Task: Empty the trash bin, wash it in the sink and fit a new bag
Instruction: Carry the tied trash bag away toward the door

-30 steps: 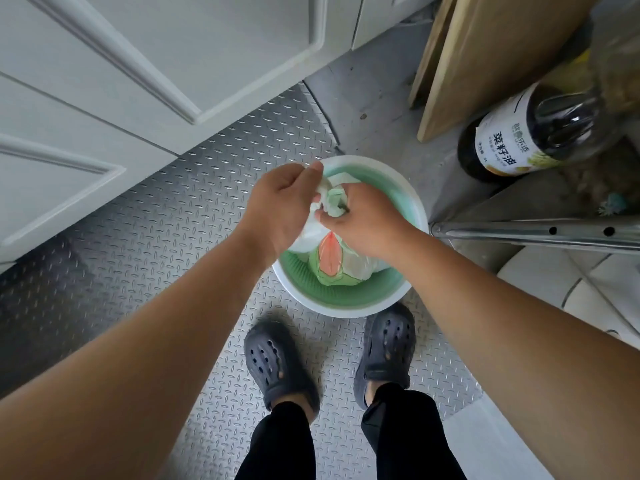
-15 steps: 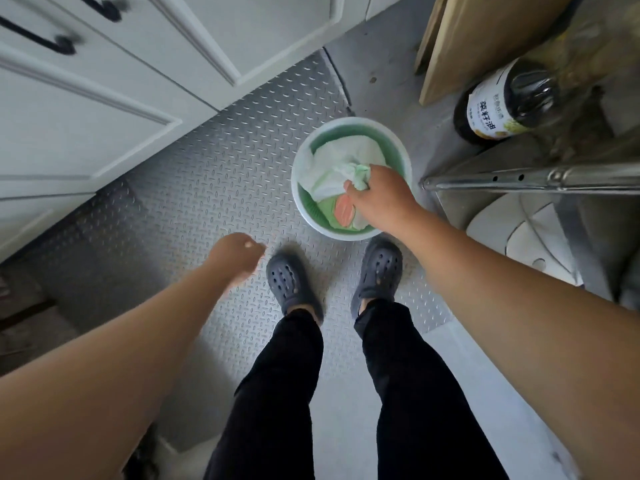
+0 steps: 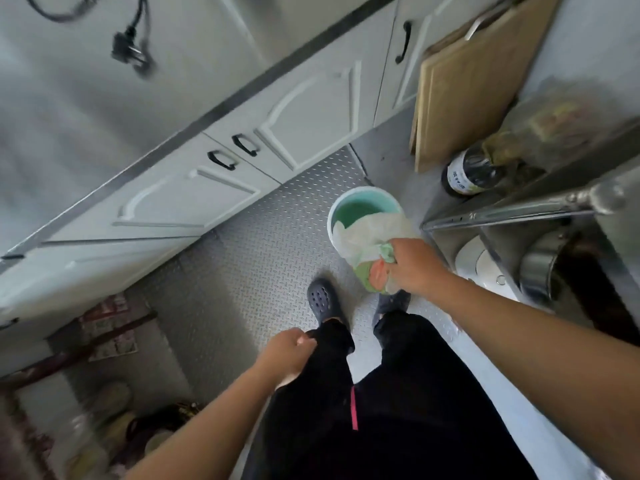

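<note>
A: Start nearest. What is closest to the camera?

B: Two bare forearms and two legs in black trousers. The left hand hangs in front of the left knee, its fingers loosely curled and holding nothing.

A: And the right hand?

B: The right hand is further out and to the right. Its fingers are curled round the gathered neck of one trash bag, a pale green and white plastic bag with something orange showing through it. The bag hangs at the near rim of the bin, partly over the rim; whether its bottom is inside or outside the bin I cannot tell.

A: How many bins?

B: One trash bin, round, with a white rim and a green inside, standing on the metal tread-plate floor. Two dark clogs stand just this side of it; the left clog shows fully, the right one is mostly hidden by the bag and the hand.

A: What lies beyond?

B: To the right, a steel rack, and behind it one dark bottle with a white label. Two wooden boards lean against the wall. Across the far side runs a row of white cabinet doors, with three black handles plainly visible. On the table above lies one black cable, blurred.
</note>
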Motion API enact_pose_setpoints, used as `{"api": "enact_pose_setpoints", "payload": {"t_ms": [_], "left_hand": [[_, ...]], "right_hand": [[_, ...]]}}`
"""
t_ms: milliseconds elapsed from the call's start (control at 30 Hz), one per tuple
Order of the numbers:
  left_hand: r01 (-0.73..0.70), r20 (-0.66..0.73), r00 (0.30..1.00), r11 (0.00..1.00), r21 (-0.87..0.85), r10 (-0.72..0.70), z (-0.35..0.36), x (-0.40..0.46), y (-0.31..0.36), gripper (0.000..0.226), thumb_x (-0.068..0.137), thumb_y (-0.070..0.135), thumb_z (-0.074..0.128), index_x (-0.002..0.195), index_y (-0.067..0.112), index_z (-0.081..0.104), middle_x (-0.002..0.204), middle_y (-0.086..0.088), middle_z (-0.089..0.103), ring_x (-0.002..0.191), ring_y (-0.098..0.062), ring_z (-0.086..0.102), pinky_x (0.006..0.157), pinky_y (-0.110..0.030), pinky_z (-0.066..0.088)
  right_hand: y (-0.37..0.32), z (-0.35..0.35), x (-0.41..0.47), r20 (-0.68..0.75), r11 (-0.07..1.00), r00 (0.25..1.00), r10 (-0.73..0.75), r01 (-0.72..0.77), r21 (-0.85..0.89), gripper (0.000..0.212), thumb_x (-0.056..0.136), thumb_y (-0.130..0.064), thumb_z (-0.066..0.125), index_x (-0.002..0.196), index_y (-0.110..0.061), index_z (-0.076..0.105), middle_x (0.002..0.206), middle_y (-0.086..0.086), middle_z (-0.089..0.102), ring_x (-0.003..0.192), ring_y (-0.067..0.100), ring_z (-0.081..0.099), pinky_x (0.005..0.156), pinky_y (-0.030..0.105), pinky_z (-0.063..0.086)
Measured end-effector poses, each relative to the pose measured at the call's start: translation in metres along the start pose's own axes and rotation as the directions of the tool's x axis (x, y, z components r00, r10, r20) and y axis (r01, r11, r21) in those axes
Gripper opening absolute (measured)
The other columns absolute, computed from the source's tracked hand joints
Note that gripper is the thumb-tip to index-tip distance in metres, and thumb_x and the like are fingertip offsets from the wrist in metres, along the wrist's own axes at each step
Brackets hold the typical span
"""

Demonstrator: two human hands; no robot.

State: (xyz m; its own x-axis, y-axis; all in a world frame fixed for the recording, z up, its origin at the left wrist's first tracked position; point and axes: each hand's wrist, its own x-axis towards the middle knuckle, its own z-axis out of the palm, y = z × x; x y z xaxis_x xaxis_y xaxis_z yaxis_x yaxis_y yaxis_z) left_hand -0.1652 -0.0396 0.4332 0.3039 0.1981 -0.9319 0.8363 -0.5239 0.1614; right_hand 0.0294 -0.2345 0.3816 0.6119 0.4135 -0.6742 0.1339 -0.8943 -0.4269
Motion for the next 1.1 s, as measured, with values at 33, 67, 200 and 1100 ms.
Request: {"api": "enact_pose_setpoints", "payload": {"t_ms": [33, 67, 200, 1100], "left_hand": [[-0.019, -0.005, 1.000, 1.000, 0.022, 0.019, -0.007, -0.016, 0.004, 0.024, 0.097, 0.036, 0.049, 0.100, 0.018, 0.064, 0.100, 0.003, 0.064, 0.094, -0.014, 0.061, 0.077, -0.028, 0.049], [-0.037, -0.020, 0.999, 0.999, 0.038, 0.038, -0.014, -0.028, 0.008, 0.025, 0.097, 0.036, 0.049, 0.102, 0.017, 0.065, 0.102, 0.002, 0.065, 0.096, -0.016, 0.062, 0.080, -0.030, 0.050], [-0.063, -0.064, 0.995, 0.992, 0.110, 0.070, -0.047, -0.079, 0.025, 0.027, 0.099, 0.033, 0.050, 0.108, 0.012, 0.065, 0.112, -0.008, 0.069, 0.103, -0.023, 0.065, 0.090, -0.032, 0.051], [-0.355, 0.209, 0.931, 0.615, 0.704, 0.299, -0.074, -0.080, 0.063, 0.021, 0.098, 0.002, 0.051, 0.080, 0.005, 0.061, 0.079, -0.009, 0.063, 0.065, -0.019, 0.058, 0.058, -0.028, 0.047]], "right_hand": [[-0.004, -0.010, -0.019, 0.005, 0.999, 1.000, -0.019, 0.019, -0.032, 0.028, 0.088, -0.035, 0.061, 0.107, -0.015, 0.066, 0.095, 0.008, 0.069, 0.090, 0.032, 0.064, 0.069, 0.031, 0.047], [-0.007, -0.019, -0.036, 0.006, 0.998, 0.999, -0.038, 0.038, -0.052, 0.030, 0.088, -0.036, 0.061, 0.107, -0.014, 0.067, 0.099, 0.008, 0.070, 0.094, 0.032, 0.065, 0.075, 0.034, 0.050], [-0.009, -0.047, -0.117, 0.055, 1.000, 0.998, -0.021, 0.022, -0.017, 0.043, 0.080, -0.048, 0.048, 0.104, -0.018, 0.067, 0.099, 0.002, 0.070, 0.094, 0.026, 0.066, 0.079, 0.032, 0.053], [-0.017, 0.228, -0.436, 0.147, 0.107, 0.394, 0.907, -0.555, 0.825, 0.015, 0.089, -0.015, 0.047, 0.086, -0.013, 0.061, 0.076, 0.001, 0.067, 0.076, 0.023, 0.066, 0.056, 0.024, 0.043]]}}
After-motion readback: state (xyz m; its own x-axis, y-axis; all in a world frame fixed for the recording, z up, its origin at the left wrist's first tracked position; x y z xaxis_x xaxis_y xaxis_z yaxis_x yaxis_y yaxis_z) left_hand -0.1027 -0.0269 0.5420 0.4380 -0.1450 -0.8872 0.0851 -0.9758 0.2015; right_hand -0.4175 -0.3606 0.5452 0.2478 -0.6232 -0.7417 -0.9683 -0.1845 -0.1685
